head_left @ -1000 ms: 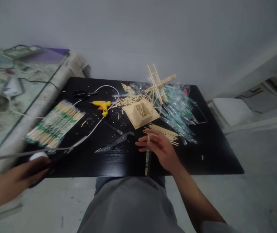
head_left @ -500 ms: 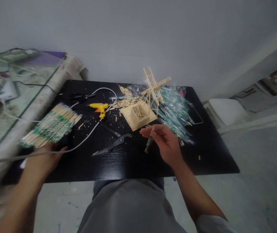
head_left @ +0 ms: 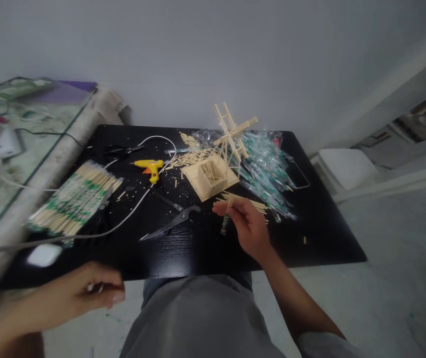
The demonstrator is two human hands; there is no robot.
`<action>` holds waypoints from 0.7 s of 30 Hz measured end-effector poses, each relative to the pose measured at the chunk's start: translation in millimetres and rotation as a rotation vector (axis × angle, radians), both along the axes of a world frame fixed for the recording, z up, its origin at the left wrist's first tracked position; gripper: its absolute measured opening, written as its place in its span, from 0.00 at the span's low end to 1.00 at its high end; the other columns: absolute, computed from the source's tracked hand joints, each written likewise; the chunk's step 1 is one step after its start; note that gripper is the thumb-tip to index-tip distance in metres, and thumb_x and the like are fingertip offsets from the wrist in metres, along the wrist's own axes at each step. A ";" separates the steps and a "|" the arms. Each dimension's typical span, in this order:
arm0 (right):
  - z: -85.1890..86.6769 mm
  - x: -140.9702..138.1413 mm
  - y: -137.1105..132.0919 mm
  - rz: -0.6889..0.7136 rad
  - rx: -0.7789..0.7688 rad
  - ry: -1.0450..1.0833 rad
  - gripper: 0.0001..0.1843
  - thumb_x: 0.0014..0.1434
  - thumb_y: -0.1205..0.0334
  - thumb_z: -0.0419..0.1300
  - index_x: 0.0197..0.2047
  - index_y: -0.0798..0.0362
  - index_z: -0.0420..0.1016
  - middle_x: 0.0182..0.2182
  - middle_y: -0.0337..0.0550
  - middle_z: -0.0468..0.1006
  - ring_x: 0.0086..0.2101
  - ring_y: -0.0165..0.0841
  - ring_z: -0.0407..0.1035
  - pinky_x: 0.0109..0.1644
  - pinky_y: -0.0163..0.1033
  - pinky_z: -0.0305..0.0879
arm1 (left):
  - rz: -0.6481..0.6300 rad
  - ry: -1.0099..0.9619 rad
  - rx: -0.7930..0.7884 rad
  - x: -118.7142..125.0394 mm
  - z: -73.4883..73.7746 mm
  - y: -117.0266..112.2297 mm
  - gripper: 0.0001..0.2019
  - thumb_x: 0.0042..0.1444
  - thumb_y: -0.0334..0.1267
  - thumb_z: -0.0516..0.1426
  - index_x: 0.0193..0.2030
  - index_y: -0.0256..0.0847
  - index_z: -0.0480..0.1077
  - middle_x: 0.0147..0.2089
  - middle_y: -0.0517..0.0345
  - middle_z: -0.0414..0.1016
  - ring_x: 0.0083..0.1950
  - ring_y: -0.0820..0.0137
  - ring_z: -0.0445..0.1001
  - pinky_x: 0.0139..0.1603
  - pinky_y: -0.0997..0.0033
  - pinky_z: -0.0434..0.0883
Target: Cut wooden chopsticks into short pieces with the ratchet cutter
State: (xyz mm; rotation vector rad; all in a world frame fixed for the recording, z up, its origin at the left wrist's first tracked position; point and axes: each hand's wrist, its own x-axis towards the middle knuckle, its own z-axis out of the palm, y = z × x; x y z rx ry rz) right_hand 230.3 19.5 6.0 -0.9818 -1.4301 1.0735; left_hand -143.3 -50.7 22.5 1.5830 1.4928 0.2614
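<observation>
My right hand [head_left: 248, 226] hovers over the black table [head_left: 321, 238], fingers pinched on a wrapped chopstick [head_left: 225, 220] that points down toward the tabletop. Just beyond it lies a row of bare wooden sticks [head_left: 245, 201] and a small wooden box model [head_left: 210, 175] with a stick windmill frame [head_left: 231, 134] rising behind. My left hand [head_left: 86, 293] is off the table's near edge above my lap, fingers curled around something small I cannot make out. Grey shears [head_left: 170, 223] lie open between my hands.
A yellow glue gun [head_left: 149, 166] with a white cord, a bundle of wrapped chopsticks [head_left: 73, 199] with black pliers [head_left: 103, 206] on it, black scissors [head_left: 121, 149], a white plug [head_left: 44, 254] and a heap of empty plastic wrappers [head_left: 268, 164] cover the table. A glass counter stands left.
My left hand pulled back from the chopstick bundle to the near edge, leaving the black pliers on the bundle. My right hand tilted the wrapped chopstick and stayed near the bare sticks.
</observation>
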 end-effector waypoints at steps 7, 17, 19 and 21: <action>-24.5 -5.9 -4.9 0.073 0.025 -0.108 0.09 0.75 0.58 0.55 0.52 0.49 0.74 0.46 0.46 0.85 0.47 0.36 0.81 0.55 0.44 0.76 | -0.117 -0.211 0.190 75.8 11.9 36.5 0.11 0.64 0.47 0.59 0.39 0.44 0.80 0.32 0.59 0.79 0.34 0.70 0.76 0.36 0.75 0.72; -13.5 -10.1 -7.3 0.334 -0.037 -0.344 0.12 0.73 0.61 0.55 0.52 0.52 0.79 0.35 0.41 0.82 0.35 0.32 0.76 0.43 0.37 0.70 | 0.069 -0.331 0.415 124.6 -1.8 69.5 0.12 0.64 0.47 0.61 0.38 0.42 0.80 0.30 0.60 0.79 0.30 0.73 0.76 0.32 0.75 0.72; -12.3 -1.0 -5.4 0.341 -0.084 -0.368 0.11 0.72 0.60 0.57 0.51 0.53 0.80 0.33 0.41 0.82 0.34 0.32 0.76 0.42 0.36 0.70 | 0.129 -0.352 0.416 121.6 -4.8 72.5 0.11 0.62 0.47 0.62 0.37 0.42 0.79 0.29 0.60 0.79 0.29 0.72 0.76 0.31 0.75 0.71; -10.5 15.8 -0.8 0.360 -0.150 -0.410 0.11 0.71 0.60 0.59 0.49 0.53 0.80 0.32 0.40 0.82 0.31 0.31 0.75 0.38 0.35 0.69 | 0.268 -0.393 0.427 115.1 -6.8 76.4 0.10 0.60 0.46 0.63 0.37 0.41 0.79 0.28 0.61 0.78 0.27 0.73 0.74 0.29 0.75 0.70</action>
